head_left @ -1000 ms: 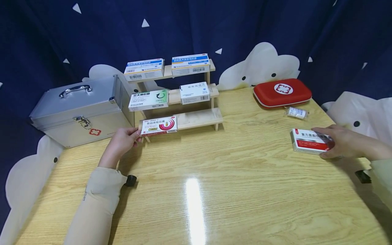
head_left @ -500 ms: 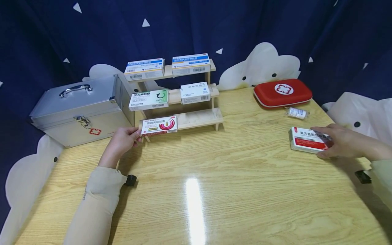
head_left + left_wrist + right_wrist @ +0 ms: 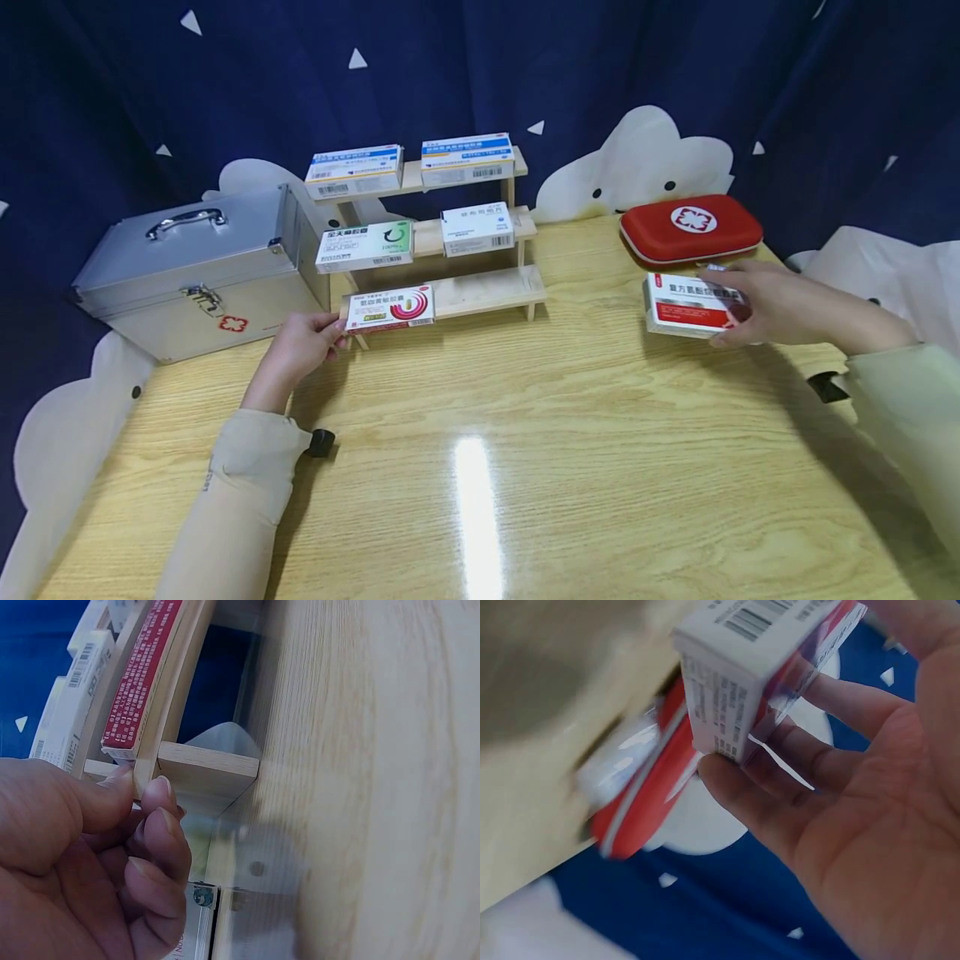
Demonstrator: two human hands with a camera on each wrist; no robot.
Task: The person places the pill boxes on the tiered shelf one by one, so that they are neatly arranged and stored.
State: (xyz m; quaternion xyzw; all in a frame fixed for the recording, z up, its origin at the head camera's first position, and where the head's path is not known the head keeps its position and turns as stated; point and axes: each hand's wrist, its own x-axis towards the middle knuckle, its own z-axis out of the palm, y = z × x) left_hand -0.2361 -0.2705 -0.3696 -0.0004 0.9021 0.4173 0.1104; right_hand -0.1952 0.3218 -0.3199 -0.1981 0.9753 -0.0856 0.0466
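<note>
My right hand [image 3: 780, 304] holds a red-and-white medicine box [image 3: 690, 304] off the table, between the thumb and the fingers. In the right wrist view the fingers [image 3: 757, 802] reach round the box's side. On the left, my left hand [image 3: 303, 346] pinches the left end of the lowest board of a three-step wooden rack [image 3: 491, 290]. A medicine box with pink rings [image 3: 390, 307] lies on that board, its end just above the pinching thumb [image 3: 112, 799]. A green-and-white box [image 3: 365, 246] and a white box [image 3: 477, 228] lie on the middle step.
Two blue-and-white boxes [image 3: 356, 171] lie on the top step. A silver metal case [image 3: 202, 267] stands left of the rack. At the back right is a red zip case [image 3: 690, 229], with a wrapped white roll [image 3: 619, 761] in front of it, mostly behind my right hand. Behind hangs a dark blue curtain [image 3: 450, 67].
My right hand has lifted the red-and-white box from the table and carried it leftward and back, towards the rack. My left hand has stayed at the rack.
</note>
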